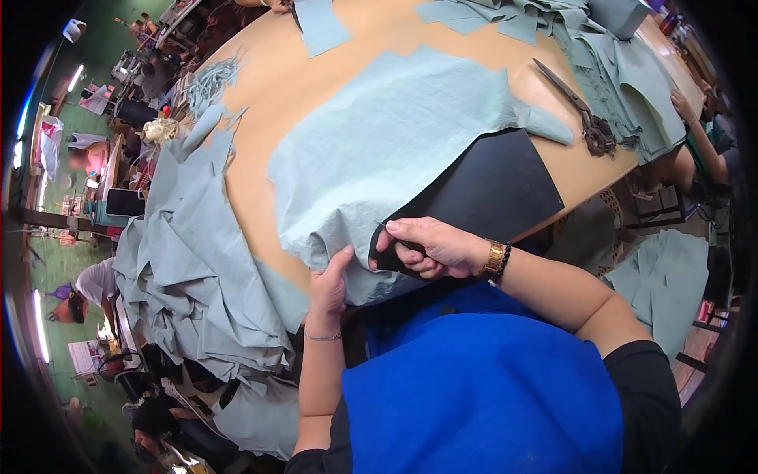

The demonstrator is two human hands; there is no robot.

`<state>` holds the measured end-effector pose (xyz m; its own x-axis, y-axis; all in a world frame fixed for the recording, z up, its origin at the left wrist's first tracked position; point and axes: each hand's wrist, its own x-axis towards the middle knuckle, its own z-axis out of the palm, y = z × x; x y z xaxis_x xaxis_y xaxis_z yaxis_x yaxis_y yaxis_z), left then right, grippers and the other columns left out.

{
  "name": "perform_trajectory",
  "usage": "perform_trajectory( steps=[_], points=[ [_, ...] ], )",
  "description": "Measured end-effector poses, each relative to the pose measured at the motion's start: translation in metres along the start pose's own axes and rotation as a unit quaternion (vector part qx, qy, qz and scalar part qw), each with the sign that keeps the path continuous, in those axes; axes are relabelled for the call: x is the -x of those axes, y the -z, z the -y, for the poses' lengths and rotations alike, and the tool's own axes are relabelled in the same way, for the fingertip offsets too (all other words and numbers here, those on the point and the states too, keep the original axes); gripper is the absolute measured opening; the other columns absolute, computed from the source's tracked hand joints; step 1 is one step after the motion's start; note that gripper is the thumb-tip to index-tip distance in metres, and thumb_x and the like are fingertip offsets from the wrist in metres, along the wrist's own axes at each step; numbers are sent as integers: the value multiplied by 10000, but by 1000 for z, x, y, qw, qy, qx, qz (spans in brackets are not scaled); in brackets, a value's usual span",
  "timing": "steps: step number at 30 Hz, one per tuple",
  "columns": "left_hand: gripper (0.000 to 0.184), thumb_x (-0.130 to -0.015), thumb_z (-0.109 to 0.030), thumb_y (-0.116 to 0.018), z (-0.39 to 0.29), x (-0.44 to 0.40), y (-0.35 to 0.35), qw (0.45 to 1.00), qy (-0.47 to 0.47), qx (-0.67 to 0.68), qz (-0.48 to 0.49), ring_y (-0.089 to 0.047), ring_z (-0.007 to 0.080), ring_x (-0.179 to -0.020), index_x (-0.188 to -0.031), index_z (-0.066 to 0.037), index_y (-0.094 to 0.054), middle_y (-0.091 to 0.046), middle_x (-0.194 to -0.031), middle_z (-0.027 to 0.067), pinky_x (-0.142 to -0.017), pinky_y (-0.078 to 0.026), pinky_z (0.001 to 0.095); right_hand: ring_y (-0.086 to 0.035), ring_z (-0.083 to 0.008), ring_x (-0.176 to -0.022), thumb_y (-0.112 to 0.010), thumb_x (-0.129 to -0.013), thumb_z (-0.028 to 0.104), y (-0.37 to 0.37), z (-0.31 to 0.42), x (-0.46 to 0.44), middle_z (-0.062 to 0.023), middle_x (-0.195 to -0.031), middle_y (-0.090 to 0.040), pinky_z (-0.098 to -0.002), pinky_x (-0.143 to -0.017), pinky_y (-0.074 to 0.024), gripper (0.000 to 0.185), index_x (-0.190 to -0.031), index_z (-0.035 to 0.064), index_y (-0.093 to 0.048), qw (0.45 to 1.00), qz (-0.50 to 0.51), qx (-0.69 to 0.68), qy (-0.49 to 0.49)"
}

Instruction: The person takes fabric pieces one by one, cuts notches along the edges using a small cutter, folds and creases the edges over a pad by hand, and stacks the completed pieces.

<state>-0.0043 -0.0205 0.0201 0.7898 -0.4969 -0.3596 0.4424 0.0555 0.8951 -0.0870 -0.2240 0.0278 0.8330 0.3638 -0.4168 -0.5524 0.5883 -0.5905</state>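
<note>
A large light blue-green fabric piece (387, 126) lies on the table, its near edge bunched and hanging over the table's rim. My left hand (328, 291) grips that edge, thumb on top and fingers hidden underneath. Under the fabric's right side shows a flat black sheet (501, 178), its material unclear. My right hand (442, 246) is closed at the sheet's near corner, beside the fabric edge. A thin dark tip sticks out by its thumb and forefinger; what it belongs to is hidden in the fingers.
Large scissors (562, 85) with wrapped handles lie right on the wooden table (264, 103). Fabric heaps hang at left (197, 276) and lie at far right (616, 71). Thin scraps (212, 83) sit at the far left. Another person's hand (683, 104) touches the right heap.
</note>
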Motion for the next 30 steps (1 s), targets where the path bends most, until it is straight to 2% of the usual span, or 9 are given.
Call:
perform_trajectory(
  steps=[3, 24, 26, 30],
  points=[
    [280, -909, -129, -580, 4, -3, 2, 1000, -29, 9, -5, -689, 217, -712, -1114, 57, -619, -699, -867, 144, -682, -586, 339, -299, -24, -470, -410, -1059, 400, 4, -3, 2, 52, -630, -392, -182, -403, -257, 366, -1074, 66, -557, 1000, 6, 7, 4],
    [248, -927, -131, -569, 4, -2, -1, 1000, -21, 11, -11, -681, 215, -731, -1092, 45, -627, -693, -822, 130, -702, -564, 335, -314, -28, -474, -417, -1056, 396, -1, -4, -1, 42, -634, -409, -182, -408, -267, 359, -1034, 61, -543, 999, 2, 38, 18],
    [246, -928, -129, -569, 8, -4, 4, 999, -32, 6, -9, -679, 212, -731, -1093, 45, -627, -694, -843, 132, -701, -561, 331, -317, -26, -475, -416, -1056, 400, 0, -7, 3, 46, -635, -406, -181, -409, -268, 362, -1032, 63, -544, 999, 4, 36, 35],
    [250, -930, -127, -571, 17, -9, 10, 999, -50, 6, -10, -675, 213, -738, -1102, 45, -627, -694, -895, 131, -702, -556, 332, -322, -20, -478, -421, -1057, 395, -4, -2, 6, 50, -637, -405, -175, -411, -273, 354, -1017, 68, -551, 1000, 5, 29, 5]
  ],
)
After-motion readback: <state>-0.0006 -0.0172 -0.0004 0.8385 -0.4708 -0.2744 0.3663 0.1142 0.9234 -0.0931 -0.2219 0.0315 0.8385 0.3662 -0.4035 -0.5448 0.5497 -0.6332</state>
